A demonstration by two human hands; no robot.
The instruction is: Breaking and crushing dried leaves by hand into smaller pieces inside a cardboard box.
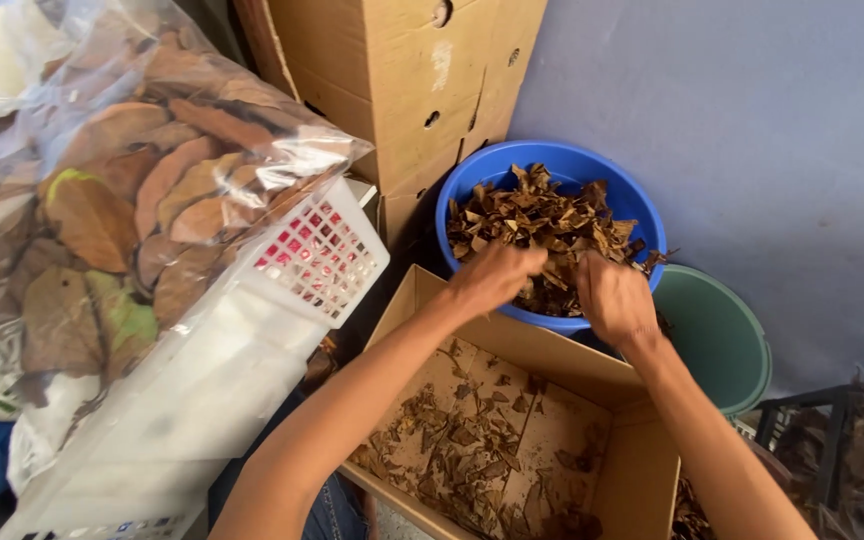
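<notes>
because the blue basin [552,180] sits just beyond the open cardboard box [512,440], we dig our left hand [497,275] and right hand [614,300], both curled shut, into its dried leaf pieces [542,220].

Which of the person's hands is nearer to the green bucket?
The right hand. It is at the near rim of the blue basin, just left of the green bucket. The left hand is also in the dried leaves, farther left.
</notes>
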